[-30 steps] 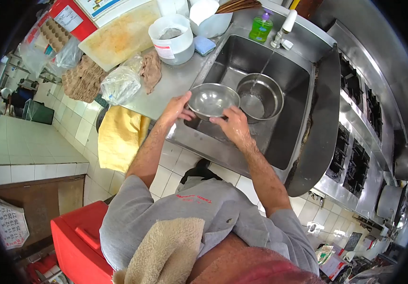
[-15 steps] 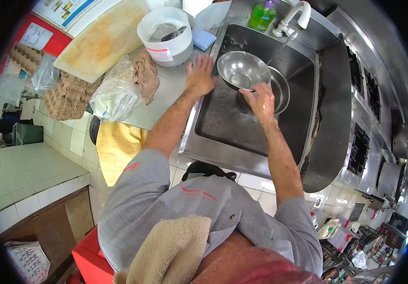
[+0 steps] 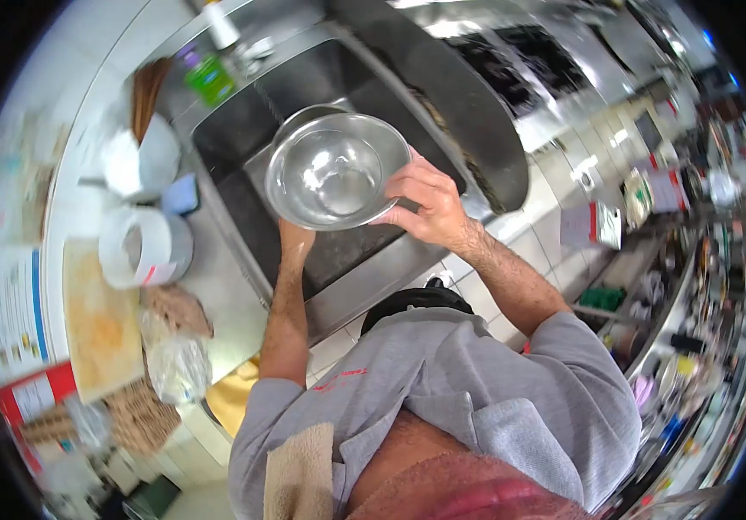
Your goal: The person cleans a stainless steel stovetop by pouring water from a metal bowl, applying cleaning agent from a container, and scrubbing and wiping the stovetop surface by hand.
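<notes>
A shiny metal bowl is held up over the sink, tilted so its inside faces the camera. My right hand grips its right rim, thumb below and fingers along the edge. My left hand is at the bowl's lower left; its fingers are hidden behind the bowl. Behind the bowl, the rim of a metal pot shows in the sink. A thin stream of water runs from the white faucet.
Left of the sink stand a white tub, a blue sponge, a cutting board and a plastic bag. Green soap is by the faucet. Stove burners are at the upper right.
The view has turned toward the right. The bowl has been lifted nearer the camera, and my left hand has left the counter and come to the bowl.
</notes>
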A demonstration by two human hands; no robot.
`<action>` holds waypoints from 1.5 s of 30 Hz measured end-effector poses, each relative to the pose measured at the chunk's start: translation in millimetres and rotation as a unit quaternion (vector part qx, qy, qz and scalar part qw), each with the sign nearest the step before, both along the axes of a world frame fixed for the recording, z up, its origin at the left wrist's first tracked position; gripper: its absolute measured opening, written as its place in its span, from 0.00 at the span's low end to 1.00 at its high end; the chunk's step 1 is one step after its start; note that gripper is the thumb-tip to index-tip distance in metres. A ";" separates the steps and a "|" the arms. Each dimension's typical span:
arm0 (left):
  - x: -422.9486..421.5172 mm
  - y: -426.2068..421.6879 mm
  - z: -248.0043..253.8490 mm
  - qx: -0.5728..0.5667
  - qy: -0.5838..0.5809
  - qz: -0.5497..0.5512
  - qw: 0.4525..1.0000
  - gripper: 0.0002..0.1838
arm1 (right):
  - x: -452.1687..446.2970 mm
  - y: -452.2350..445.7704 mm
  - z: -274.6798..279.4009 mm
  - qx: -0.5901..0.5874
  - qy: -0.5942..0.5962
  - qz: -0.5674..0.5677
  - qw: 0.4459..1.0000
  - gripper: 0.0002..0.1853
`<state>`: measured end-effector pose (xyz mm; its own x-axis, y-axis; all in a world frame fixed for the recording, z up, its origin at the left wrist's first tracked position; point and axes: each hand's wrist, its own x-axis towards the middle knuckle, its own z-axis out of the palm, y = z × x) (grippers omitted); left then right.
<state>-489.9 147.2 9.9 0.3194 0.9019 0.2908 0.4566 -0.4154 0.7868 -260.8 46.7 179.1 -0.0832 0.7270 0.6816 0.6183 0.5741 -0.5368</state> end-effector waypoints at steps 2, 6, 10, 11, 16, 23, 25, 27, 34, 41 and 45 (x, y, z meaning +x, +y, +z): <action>40.6 -8.1 18.5 0.013 -0.070 -0.048 0.996 0.18 | 27.1 -16.3 28.3 0.039 -0.007 0.000 0.999 0.17; 108.7 -38.9 75.4 0.018 -0.049 -0.141 0.989 0.17 | 92.9 -61.5 64.8 0.072 -0.045 -0.066 0.994 0.19; 181.8 -100.6 151.4 -0.048 -0.086 -0.284 0.954 0.11 | 163.9 -120.1 86.8 0.068 -0.067 -0.133 0.987 0.19; 198.5 -119.0 155.1 -0.047 -0.085 -0.288 0.953 0.11 | 181.5 -134.8 88.7 0.050 -0.079 -0.144 0.985 0.19; 301.7 -187.7 130.0 -0.015 -0.070 -0.383 0.921 0.11 | 272.7 -197.0 62.7 -0.003 -0.113 -0.163 0.980 0.19; 460.7 -169.5 20.2 0.043 0.018 -0.266 0.963 0.20 | 384.0 -263.2 -7.2 -0.088 -0.125 -0.220 0.964 0.19; 493.5 -168.8 14.1 0.067 0.045 -0.266 0.960 0.26 | 407.2 -270.6 -14.7 -0.084 -0.147 -0.230 0.958 0.19; 528.8 -158.7 1.8 0.101 0.124 -0.314 0.936 0.39 | 429.8 -271.9 -18.6 -0.133 -0.143 -0.248 0.949 0.19; 667.3 -76.9 -27.3 0.200 0.243 -0.182 0.931 0.40 | 502.0 -220.8 -30.4 -0.143 -0.173 -0.239 0.945 0.19; 721.8 32.6 -23.5 0.133 0.414 -0.108 0.894 0.53 | 552.9 -126.7 -53.9 -0.124 -0.156 -0.204 0.958 0.18; 729.2 31.1 -58.7 0.317 0.462 -0.029 0.828 0.32 | 578.8 -96.7 -54.0 -0.135 -0.137 -0.202 0.960 0.18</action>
<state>239.3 178.3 -48.8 0.7071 0.6374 0.3060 0.7066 -0.6534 -0.2718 318.1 -50.0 125.1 0.0931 0.8847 0.4568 0.9007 0.1208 -0.4174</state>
